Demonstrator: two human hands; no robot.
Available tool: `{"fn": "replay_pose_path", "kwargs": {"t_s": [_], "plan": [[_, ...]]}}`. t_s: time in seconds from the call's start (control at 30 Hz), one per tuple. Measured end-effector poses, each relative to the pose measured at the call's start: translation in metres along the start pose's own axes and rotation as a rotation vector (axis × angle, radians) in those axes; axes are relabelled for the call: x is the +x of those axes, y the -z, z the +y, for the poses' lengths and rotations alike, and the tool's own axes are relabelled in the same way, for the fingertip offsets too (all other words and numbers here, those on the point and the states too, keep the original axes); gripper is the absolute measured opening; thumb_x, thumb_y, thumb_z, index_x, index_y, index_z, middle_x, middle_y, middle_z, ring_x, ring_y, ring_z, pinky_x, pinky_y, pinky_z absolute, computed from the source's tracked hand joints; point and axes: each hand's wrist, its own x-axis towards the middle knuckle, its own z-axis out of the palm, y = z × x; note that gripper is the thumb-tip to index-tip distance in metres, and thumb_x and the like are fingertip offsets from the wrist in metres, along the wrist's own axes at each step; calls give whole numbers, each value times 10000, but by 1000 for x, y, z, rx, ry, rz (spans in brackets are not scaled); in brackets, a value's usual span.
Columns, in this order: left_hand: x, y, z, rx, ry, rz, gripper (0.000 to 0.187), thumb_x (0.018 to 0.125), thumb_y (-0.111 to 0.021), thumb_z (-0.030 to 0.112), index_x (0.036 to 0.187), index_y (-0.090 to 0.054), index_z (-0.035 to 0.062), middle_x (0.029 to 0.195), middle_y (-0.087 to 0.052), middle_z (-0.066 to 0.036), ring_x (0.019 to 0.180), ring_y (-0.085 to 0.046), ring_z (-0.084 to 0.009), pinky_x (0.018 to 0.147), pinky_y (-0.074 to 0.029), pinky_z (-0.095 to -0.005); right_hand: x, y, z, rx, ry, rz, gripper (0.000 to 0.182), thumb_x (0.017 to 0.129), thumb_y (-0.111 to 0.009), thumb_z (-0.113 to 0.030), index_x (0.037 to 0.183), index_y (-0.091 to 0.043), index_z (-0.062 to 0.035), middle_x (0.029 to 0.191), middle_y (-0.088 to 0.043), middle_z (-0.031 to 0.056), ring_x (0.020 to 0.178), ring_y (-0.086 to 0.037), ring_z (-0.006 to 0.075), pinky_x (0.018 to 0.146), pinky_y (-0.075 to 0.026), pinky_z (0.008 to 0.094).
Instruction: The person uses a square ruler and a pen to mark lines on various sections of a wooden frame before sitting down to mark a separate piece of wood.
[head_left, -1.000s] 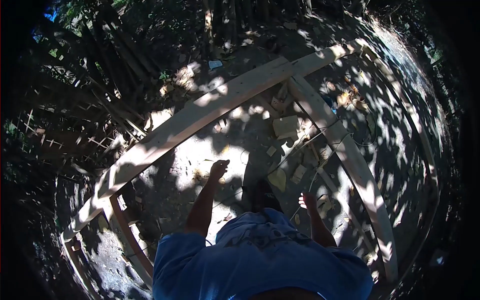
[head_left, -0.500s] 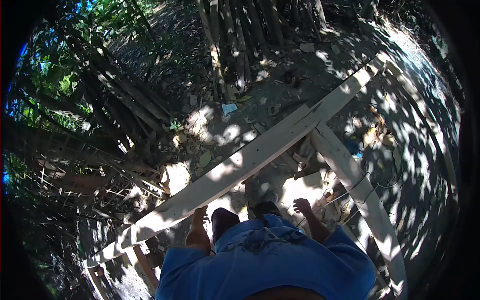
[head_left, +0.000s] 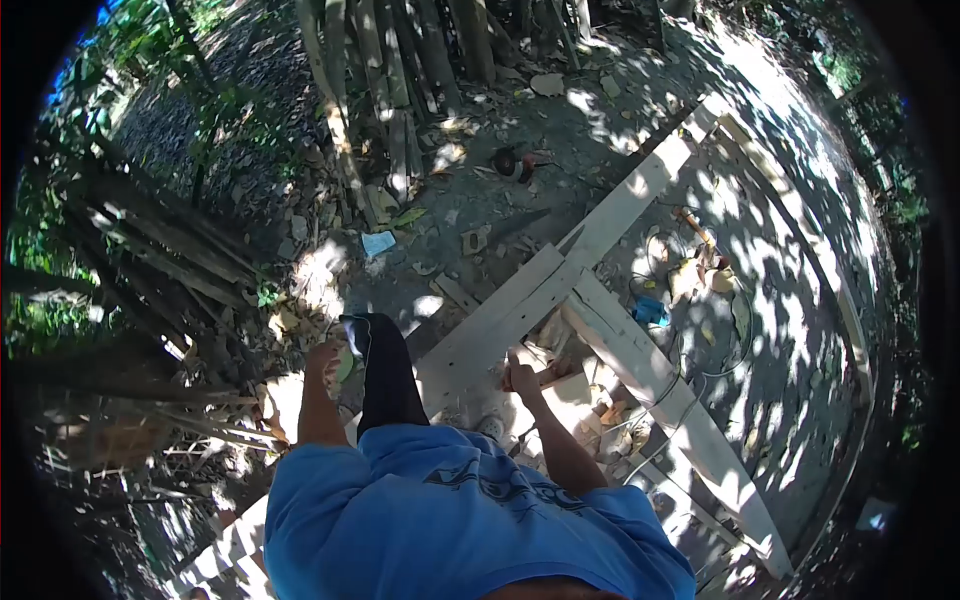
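Note:
A long wooden beam (head_left: 500, 318) crosses beneath me, and my left leg (head_left: 388, 380) in dark trousers is raised over it. My left hand (head_left: 322, 362) hangs beyond the leg with loosely bent fingers apart and nothing visible in them. Close to the beam's near edge is my right hand (head_left: 520, 376), its fingers curled in, with no object showing. A second beam (head_left: 640, 365) meets the first at an angle, to the right of that hand. Wood offcuts (head_left: 572, 390) lie on the ground beside it.
Upright poles (head_left: 395, 80) stand ahead, and more poles (head_left: 175, 250) lean at left. A black and red object (head_left: 517, 163), a pale blue sheet (head_left: 378, 243) and a blue item (head_left: 650, 312) lie on the ground. A long timber (head_left: 800, 225) runs down the right side.
I have moved forward over the long beam, my left leg rising across it. My left hand has gone past the beam; my right hand has come to its edge, its fingers curling from spread.

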Motion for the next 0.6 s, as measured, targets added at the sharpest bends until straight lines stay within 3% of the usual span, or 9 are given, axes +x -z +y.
{"fn": "replay_pose_path", "kwargs": {"t_s": [0.13,0.17,0.2,0.23,0.27,0.4,0.5,0.53,0.6], "plan": [[87,-87,137,1,-34,-124,329,877,-591,375,982,-610,65,790,-589,-24,530,-507,-143,432,-377,-304,80,2,106,-385,128,36,506,875,-589,-471,717,-597,9,579,-600,111,518,-605,230,540,-499,352],[200,-110,117,-48,-145,-409,353,869,-608,396,1023,-601,78,809,-603,-30,585,-558,-145,445,-405,-298,93,-1,106,-1207,269,38,465,737,-751,-350,991,-605,11,658,-644,121,575,-628,250,555,-492,346],[277,-129,120,-123,-231,-702,385,862,-625,416,1065,-592,91,829,-618,-37,640,-609,-147,457,-433,-293,85,0,93,-1018,240,37,626,621,-805,-257,1142,-559,-14,720,-663,110,626,-642,251,563,-493,325],[271,-163,149,83,-268,-586,377,860,-620,422,991,-615,68,783,-617,-40,644,-606,-152,477,-446,-320,88,3,101,-1044,326,98,614,583,-820,-246,1119,-585,-57,723,-673,79,644,-655,248,568,-503,340],[237,-200,193,291,-282,-474,387,858,-614,427,917,-638,46,738,-617,-44,649,-603,-156,497,-458,-347,93,2,102,-280,-256,306,471,660,-755,-228,1084,-603,-92,740,-683,52,657,-661,249,595,-515,355],[222,-242,265,324,-268,-715,450,843,-636,438,961,-636,3,802,-628,-62,716,-625,-160,596,-495,-320,75,14,40,-1198,187,401,314,901,-527,-275,776,-687,-36,765,-691,106,599,-651,245,627,-523,374],[207,-225,302,350,-222,-810,472,853,-632,426,1009,-634,-19,831,-631,-72,704,-609,-153,612,-495,-292,91,26,-19,-1127,-81,575,456,564,-808,-131,990,-646,-111,884,-679,94,701,-655,267,656,-515,359],[213,-220,307,423,-228,-823,445,852,-636,422,957,-641,-10,793,-623,-71,675,-609,-156,604,-494,-295,106,32,-39,-283,-291,732,497,543,-816,-119,1004,-630,-109,918,-664,97,753,-648,280,692,-506,382],[270,-218,269,533,-329,-863,439,842,-624,449,732,-652,25,595,-590,-68,571,-588,-176,571,-470,-347,127,33,-60,-1103,98,825,567,464,-832,-109,989,-616,-126,870,-626,91,856,-613,282,745,-478,434]]}}
